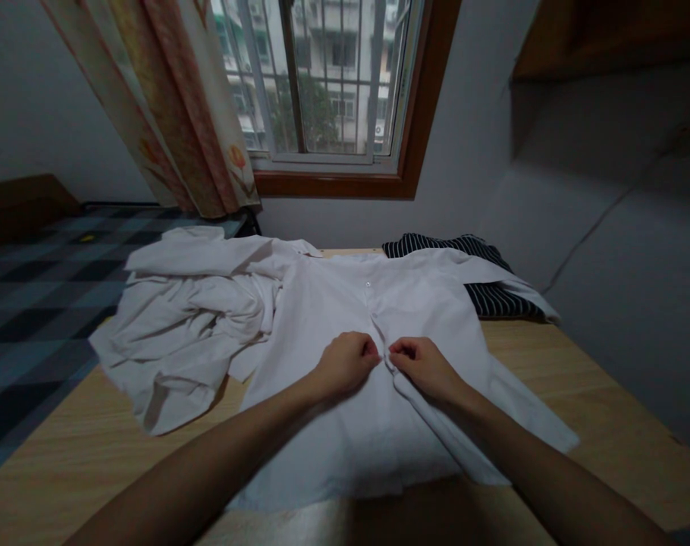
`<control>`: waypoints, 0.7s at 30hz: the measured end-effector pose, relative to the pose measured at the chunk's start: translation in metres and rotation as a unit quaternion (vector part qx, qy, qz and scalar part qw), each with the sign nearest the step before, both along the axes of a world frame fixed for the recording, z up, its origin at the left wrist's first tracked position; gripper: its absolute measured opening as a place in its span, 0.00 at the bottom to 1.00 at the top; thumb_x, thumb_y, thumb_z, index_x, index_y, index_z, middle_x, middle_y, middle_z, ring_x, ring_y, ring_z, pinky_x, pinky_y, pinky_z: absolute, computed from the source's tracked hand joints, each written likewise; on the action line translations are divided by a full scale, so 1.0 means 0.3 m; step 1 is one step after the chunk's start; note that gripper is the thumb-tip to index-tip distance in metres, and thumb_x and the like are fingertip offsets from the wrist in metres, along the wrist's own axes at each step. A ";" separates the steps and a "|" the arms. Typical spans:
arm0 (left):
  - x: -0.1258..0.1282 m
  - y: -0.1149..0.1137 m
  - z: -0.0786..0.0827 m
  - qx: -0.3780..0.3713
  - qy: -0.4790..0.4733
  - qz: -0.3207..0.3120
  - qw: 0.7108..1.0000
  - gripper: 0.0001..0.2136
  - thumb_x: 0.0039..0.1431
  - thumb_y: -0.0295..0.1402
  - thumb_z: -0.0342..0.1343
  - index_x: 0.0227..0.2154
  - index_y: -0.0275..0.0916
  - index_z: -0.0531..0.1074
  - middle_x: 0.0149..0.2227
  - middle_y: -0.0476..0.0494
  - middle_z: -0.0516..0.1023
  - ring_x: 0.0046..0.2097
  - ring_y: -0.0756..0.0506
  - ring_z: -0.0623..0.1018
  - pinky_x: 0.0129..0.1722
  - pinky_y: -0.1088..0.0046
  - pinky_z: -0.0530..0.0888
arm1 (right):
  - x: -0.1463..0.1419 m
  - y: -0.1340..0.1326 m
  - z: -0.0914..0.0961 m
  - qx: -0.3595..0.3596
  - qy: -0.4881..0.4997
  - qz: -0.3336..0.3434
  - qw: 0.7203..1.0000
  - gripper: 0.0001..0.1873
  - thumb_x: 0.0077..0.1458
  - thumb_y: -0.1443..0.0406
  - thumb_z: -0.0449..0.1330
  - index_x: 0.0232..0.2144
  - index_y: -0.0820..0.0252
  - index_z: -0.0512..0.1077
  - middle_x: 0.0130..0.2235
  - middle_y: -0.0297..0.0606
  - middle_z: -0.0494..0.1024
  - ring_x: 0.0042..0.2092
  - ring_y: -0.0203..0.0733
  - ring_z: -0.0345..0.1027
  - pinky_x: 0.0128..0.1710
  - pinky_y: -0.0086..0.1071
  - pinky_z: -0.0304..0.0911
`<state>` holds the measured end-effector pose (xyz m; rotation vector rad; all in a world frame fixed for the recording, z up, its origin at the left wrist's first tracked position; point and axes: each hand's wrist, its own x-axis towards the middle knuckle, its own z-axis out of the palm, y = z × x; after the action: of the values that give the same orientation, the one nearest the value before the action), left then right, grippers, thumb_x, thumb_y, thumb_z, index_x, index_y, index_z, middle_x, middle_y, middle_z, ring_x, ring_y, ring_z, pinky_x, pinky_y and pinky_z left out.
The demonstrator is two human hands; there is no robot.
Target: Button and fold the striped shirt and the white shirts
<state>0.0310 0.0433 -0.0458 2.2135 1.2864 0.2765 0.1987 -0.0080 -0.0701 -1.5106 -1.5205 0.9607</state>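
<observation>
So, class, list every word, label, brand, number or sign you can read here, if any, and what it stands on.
None can be read.
White shirt: no lettering shows.
Striped cloth: stripes only.
Curtain: a flower pattern, no words.
Yellow mark on the checked cloth: too small to tell whether it bears writing.

Smooth, matt cloth all across the shirt (345, 432), softly creased, and 1 button (368, 284) there gives a small shine! Over to the pile (191, 311): matt cloth again, deeply wrinkled. Dull, soft-looking fabric on the stripes (498, 302). Now the table (589, 387), smooth pale wood, grain showing. Up to brown wood on the frame (337, 185), metal-looking bars (325, 78), printed cloth for the curtain (186, 114), and a matt wall (475, 144).
</observation>
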 end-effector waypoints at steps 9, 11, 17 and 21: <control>-0.006 0.031 -0.032 -0.079 -0.076 0.001 0.994 0.07 0.50 0.33 0.55 0.25 0.34 0.74 0.23 0.49 0.72 0.27 0.50 0.69 0.25 0.77 0.61 | -0.022 -0.016 0.015 0.044 -0.063 -0.024 0.997 0.11 0.49 0.67 0.55 0.29 0.64 0.78 0.26 0.36 0.77 0.29 0.38 0.68 0.30 0.28 0.59; -0.006 0.033 -0.040 -0.085 -0.089 0.002 0.992 0.07 0.49 0.33 0.55 0.23 0.34 0.74 0.21 0.50 0.71 0.26 0.51 0.68 0.24 0.77 0.60 | -0.023 -0.016 0.015 0.043 -0.068 -0.025 0.996 0.11 0.49 0.67 0.55 0.29 0.64 0.78 0.26 0.37 0.78 0.29 0.38 0.69 0.30 0.28 0.60; 0.002 0.008 -0.016 -0.219 -0.134 0.040 0.966 0.06 0.50 0.29 0.53 0.21 0.34 0.70 0.14 0.53 0.65 0.17 0.53 0.65 0.18 0.78 0.59 | -0.030 -0.021 0.010 0.048 -0.072 -0.029 0.996 0.11 0.49 0.66 0.56 0.30 0.63 0.79 0.27 0.37 0.79 0.29 0.39 0.69 0.31 0.29 0.61; 0.015 -0.007 0.002 -0.300 -0.165 0.076 0.937 0.09 0.54 0.28 0.52 0.19 0.34 0.67 0.15 0.52 0.68 0.14 0.54 0.65 0.15 0.79 0.61 | -0.030 -0.015 0.002 0.006 0.000 -0.035 0.999 0.11 0.49 0.63 0.57 0.25 0.63 0.78 0.24 0.37 0.77 0.26 0.37 0.67 0.28 0.28 0.60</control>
<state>0.0355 0.0412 -0.0453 1.4859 1.1607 0.2563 0.1897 -0.0126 -0.0696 -1.5450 -1.4618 0.9095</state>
